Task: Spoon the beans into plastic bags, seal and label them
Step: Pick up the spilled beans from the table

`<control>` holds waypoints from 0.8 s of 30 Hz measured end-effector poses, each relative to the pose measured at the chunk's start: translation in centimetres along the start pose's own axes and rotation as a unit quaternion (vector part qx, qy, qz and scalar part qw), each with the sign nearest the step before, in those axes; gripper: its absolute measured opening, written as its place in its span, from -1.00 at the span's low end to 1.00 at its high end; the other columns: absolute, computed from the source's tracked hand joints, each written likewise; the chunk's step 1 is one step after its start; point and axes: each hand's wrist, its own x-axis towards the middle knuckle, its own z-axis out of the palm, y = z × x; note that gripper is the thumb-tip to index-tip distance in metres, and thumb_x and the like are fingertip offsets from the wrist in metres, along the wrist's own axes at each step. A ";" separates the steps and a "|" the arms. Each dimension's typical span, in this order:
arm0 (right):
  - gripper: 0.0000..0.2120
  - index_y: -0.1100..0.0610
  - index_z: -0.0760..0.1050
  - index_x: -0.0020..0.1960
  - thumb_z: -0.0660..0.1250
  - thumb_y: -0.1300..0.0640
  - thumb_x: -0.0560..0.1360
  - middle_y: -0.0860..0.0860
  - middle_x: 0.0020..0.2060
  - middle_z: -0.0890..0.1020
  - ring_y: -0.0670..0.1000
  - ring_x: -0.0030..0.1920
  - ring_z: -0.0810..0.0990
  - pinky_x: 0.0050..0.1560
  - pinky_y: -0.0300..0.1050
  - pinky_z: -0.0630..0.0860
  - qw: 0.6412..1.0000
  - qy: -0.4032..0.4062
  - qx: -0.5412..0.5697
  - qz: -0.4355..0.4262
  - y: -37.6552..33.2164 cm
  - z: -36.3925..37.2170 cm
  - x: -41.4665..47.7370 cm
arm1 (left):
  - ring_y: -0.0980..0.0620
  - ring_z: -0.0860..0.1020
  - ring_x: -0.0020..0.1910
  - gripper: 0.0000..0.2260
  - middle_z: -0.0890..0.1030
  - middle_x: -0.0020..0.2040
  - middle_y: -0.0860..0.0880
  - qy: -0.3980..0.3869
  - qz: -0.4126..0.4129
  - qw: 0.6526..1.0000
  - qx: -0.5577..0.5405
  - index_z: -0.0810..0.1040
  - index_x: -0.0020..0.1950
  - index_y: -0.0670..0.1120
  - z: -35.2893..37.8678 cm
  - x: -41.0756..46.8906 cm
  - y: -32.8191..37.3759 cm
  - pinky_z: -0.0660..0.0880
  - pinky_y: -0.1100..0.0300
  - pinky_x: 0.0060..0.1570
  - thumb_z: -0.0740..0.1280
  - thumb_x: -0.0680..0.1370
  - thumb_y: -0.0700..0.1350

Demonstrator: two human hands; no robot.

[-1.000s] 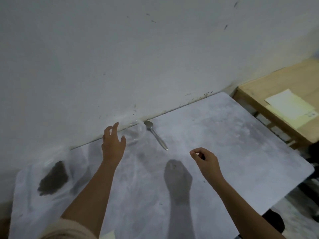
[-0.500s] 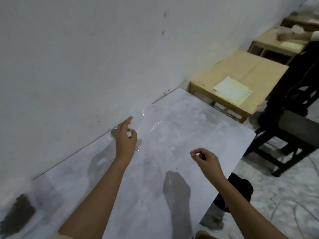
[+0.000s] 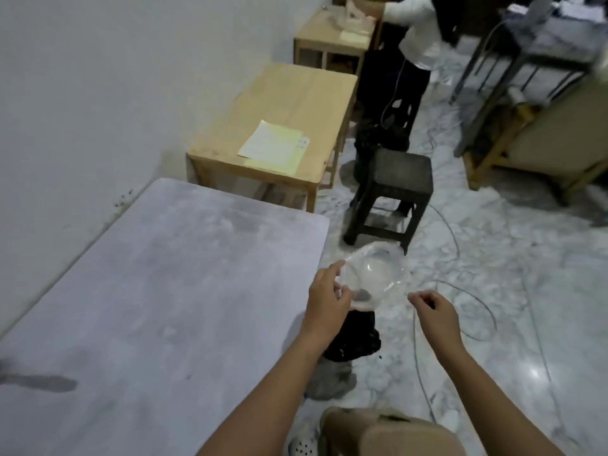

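Clear plastic bag (image 3: 375, 274): thin and see-through, crumpled, with glossy highlights; its mouth looks partly open and rounded. It hangs in the air past the table's near corner, over the floor, fanning up and away from the left fingertips.
Bag contents: one small dark patch low in the bag, just beyond the left thumb; whether that is beans or something seen through the plastic, I cannot tell.
Left hand (image 3: 327, 299): fingers narrowed into a pinch on the bag's near edge, thumb against forefinger. Probably held by the rim so the mouth stays open for spooning.
Right hand (image 3: 434, 311): fingers curled in, thumb tip meeting forefinger, close to the bag's right edge but apart from it. Anything pinched there is too small to make out; likely poised to catch the opposite rim.
Grey table (image 3: 148, 291): to the left of the left fingers, bare at this end.
Black heap (image 3: 353, 337): on the marble floor, directly under the left wrist.
Dark stool (image 3: 391, 189): well beyond the bag.
Wooden table (image 3: 279, 106): farther off, carrying a yellow-green sheet (image 3: 273, 146).
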 end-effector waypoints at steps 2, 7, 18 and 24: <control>-0.80 0.24 0.46 -0.18 0.27 0.12 0.53 0.08 -0.28 0.49 0.02 -0.28 0.43 -0.28 -0.14 0.37 0.999 0.011 0.000 0.053 3.0 -0.4 1.7 | 0.19 0.46 -0.09 -0.61 0.42 0.08 0.07 -0.044 -0.035 0.998 0.011 0.38 0.38 -0.01 3.2 0.4 -2.1 0.50 0.22 0.03 0.20 0.57 -0.23; -0.82 0.21 0.39 -0.20 0.22 0.15 0.54 0.07 -0.37 0.38 0.02 -0.38 0.33 -0.30 -0.12 0.33 0.982 0.008 0.037 0.186 9.2 2.4 5.7 | -0.06 0.53 0.03 -0.59 0.48 0.08 -0.06 -0.061 -0.146 0.986 0.044 0.39 0.37 -0.06 7.6 1.9 -9.3 0.52 0.09 0.01 0.21 0.54 -0.30; -0.78 0.24 0.37 -0.31 0.21 0.32 0.52 0.11 -0.37 0.42 0.02 -0.33 0.44 -0.22 -0.20 0.47 0.915 -0.035 0.231 0.328 14.7 12.6 14.6 | -0.20 0.44 0.21 -0.65 0.40 0.29 -0.22 -0.025 -0.221 0.965 0.141 0.38 0.37 -0.15 11.8 8.1 -20.4 0.46 -0.02 0.16 0.20 0.58 -0.25; -0.87 0.23 0.41 -0.19 0.22 0.22 0.53 0.08 -0.31 0.42 0.02 -0.23 0.43 0.12 -0.03 0.48 0.913 -0.047 0.217 0.342 16.5 14.5 17.6 | -0.20 0.43 0.24 -0.61 0.37 0.34 -0.20 -0.061 -0.239 0.954 0.168 0.30 0.42 -0.15 14.0 10.3 -22.6 0.41 0.05 0.10 0.23 0.59 -0.20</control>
